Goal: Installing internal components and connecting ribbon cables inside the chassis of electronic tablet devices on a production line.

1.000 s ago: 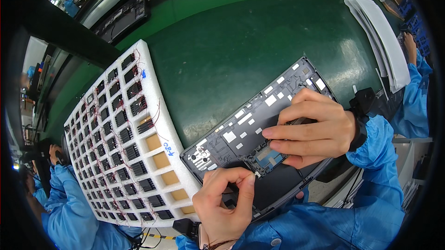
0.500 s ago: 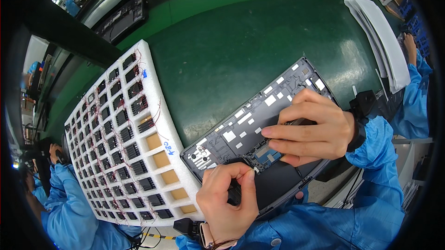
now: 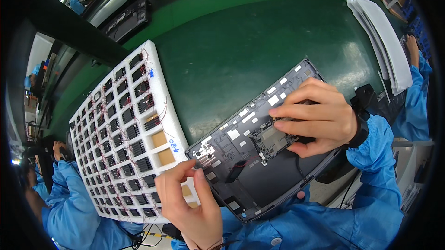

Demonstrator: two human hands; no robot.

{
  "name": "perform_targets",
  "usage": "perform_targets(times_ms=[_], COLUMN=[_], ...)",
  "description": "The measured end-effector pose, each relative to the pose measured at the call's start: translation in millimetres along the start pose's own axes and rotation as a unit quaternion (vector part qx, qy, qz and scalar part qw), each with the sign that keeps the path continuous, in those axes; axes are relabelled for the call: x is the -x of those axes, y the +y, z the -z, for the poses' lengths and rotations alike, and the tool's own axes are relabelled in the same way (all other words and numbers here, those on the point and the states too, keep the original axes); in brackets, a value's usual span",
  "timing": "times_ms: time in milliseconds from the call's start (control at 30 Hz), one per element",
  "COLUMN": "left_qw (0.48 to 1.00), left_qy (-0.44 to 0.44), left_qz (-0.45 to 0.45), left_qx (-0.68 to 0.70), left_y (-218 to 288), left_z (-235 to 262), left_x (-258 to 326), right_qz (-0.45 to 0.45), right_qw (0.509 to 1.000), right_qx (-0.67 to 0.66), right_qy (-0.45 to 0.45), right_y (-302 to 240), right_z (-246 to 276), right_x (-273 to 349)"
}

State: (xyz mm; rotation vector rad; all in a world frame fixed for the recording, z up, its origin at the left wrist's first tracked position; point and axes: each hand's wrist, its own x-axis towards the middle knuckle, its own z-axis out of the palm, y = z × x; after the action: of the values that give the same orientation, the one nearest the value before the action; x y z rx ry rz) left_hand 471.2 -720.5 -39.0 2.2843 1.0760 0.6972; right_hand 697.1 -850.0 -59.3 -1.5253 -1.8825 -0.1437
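Observation:
My right hand (image 3: 320,119) grips a small circuit board (image 3: 274,139) with a grey metal cover, fingertips along its far side and thumb at its near side. The board is over the middle of a dark grey tablet-like casing (image 3: 278,176), which has white pads along its far side. By the casing's left corner, my left hand (image 3: 190,199) has thumb and index finger pinched together; a tiny greyish bit shows at the tips, too small to name. Inside the casing, left of the board, a small black part (image 3: 235,172) with thin red wires lies.
To the left, a white foam tray (image 3: 169,111) holds several rows of black parts with red wires. White sheets (image 3: 382,46) are stacked at the right of the green table (image 3: 222,55). Co-workers' blue sleeves (image 3: 76,203) show left and right (image 3: 415,111).
My left hand has moved left from the board's edge to the casing's corner, uncovering the black part. The board, showing blue before, now shows its grey cover and sits slightly higher.

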Motion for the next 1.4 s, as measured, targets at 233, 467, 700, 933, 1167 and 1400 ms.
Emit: perform_targets(times_ms=[233,467,700,933,1167,1400], left_qw=[0.997,0.998,0.953,0.924,0.918,0.948], left_qy=[-0.010,-0.045,-0.035,-0.077,-0.176,-0.185], left_qz=[-0.031,-0.026,0.130,0.134,0.084,0.053], left_qx=[-0.064,-0.034,0.272,0.351,0.345,0.254], left_y=[-5,-10,-6,20,27,23], left_z=[-25,-29,-2,6,-11,-14], left_x=[-8,-11,-6,7,16,12], right_qz=[0.026,0.033,-0.016,-0.029,-0.008,0.000], right_qw=[0.999,0.998,0.998,0.998,0.999,0.999], right_qx=[-0.039,-0.056,-0.051,-0.039,-0.017,-0.017], right_qy=[-0.024,-0.025,0.040,0.041,0.027,0.033], right_y=[-3,-1,-1,-2,-5,-4], right_z=[1,3,8,3,1,-1], right_x=[-3,-4,-2,-2,-2,3])
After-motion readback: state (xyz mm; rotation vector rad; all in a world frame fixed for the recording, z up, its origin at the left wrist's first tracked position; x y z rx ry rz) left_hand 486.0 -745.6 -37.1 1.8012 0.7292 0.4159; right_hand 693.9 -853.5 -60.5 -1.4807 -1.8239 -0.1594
